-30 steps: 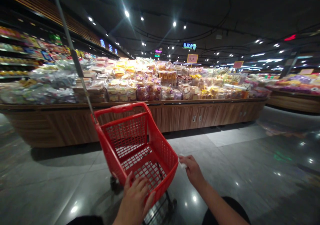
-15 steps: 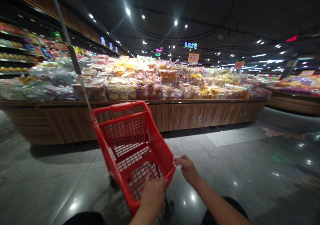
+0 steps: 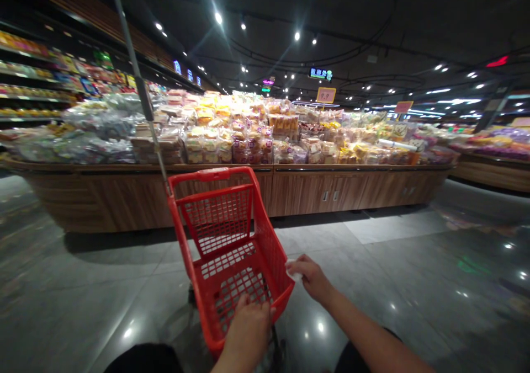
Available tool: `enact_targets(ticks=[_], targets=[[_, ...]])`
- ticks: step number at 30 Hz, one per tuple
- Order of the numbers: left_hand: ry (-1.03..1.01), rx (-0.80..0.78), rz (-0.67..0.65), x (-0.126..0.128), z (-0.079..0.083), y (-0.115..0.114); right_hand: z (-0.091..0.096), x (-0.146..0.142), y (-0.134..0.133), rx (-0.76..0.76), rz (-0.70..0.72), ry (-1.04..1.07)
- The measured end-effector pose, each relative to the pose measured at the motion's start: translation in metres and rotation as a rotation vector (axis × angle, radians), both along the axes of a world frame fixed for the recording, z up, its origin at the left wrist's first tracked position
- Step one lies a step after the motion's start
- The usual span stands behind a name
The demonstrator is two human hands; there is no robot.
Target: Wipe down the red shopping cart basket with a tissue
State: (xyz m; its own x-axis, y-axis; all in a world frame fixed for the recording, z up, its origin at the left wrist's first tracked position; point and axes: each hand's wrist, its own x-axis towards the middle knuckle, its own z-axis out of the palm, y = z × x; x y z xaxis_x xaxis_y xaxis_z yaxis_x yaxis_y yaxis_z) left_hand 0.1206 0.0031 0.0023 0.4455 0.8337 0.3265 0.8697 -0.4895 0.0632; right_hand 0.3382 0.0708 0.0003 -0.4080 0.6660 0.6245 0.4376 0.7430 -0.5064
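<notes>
A red plastic shopping cart point(image 3: 265, 235) with slatted walls and a grid floor stands before me, and no goods show in it. My left hand point(image 3: 248, 326) is closed over its near rim, the fingertips partly hidden. At the cart's near right corner, my right hand point(image 3: 310, 276) is closed in a pinch on a crumpled white tissue point(image 3: 293, 272). The tissue is by the outer side of the cart's wall; I cannot tell whether it touches. A thin pole point(image 3: 138, 80) rises from the cart's far left corner.
Behind the cart runs a long wooden display counter point(image 3: 306, 193) piled with bagged foods point(image 3: 248, 136). Stocked shelves point(image 3: 28, 80) line the left side. Another display counter point(image 3: 497, 169) stands at the right. Grey shiny floor tiles point(image 3: 372, 284) surround the cart.
The cart and the whole scene have shifted slightly to the right in the picture. My left hand keeps its hold on the rim, and the right hand still pinches the tissue near the corner.
</notes>
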Motion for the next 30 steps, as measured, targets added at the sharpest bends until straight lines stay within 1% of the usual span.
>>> enact_targets(ticks=[2, 4, 9, 11, 12, 14, 19, 21, 22, 24, 26, 28, 30], targets=[[0.001, 0.009, -0.007, -0.003, 0.0, -0.001, 0.005, -0.006, 0.008, -0.002, -0.015, 0.017], [0.001, 0.014, -0.015, -0.007, 0.0, -0.001, 0.006, -0.007, 0.006, -0.017, -0.016, 0.04], [-0.013, 0.022, -0.034, -0.017, -0.002, -0.002, -0.005, 0.003, -0.028, -0.122, 0.017, 0.052], [-0.013, 0.026, -0.052, -0.02, -0.001, -0.003, -0.008, 0.003, -0.032, -0.136, 0.024, 0.037], [-0.01, 0.028, -0.063, -0.022, 0.0, -0.003, -0.008, 0.002, -0.03, -0.131, 0.019, 0.038], [-0.004, 0.03, -0.077, -0.024, 0.002, -0.004, -0.004, -0.004, -0.017, -0.109, 0.0, 0.06], [-0.02, 0.052, -0.099, -0.032, 0.003, -0.006, 0.01, -0.025, 0.035, -0.08, -0.083, 0.131], [-0.026, 0.068, -0.102, -0.036, 0.002, -0.007, 0.014, -0.031, 0.047, -0.076, -0.106, 0.143], [-0.028, 0.074, -0.102, -0.037, 0.001, -0.007, 0.014, -0.033, 0.049, -0.074, -0.112, 0.146], [-0.035, 0.082, -0.1, -0.041, 0.0, -0.008, 0.011, -0.035, 0.042, -0.073, -0.115, 0.149], [-0.048, 0.078, -0.1, -0.045, 0.0, -0.009, 0.006, -0.033, 0.024, -0.067, -0.095, 0.145], [-0.065, 0.06, -0.106, -0.05, 0.002, -0.01, 0.001, -0.028, 0.005, -0.057, -0.043, 0.127], [-0.083, 0.032, -0.113, -0.056, 0.005, -0.011, 0.001, -0.019, -0.01, -0.079, 0.019, 0.086]])
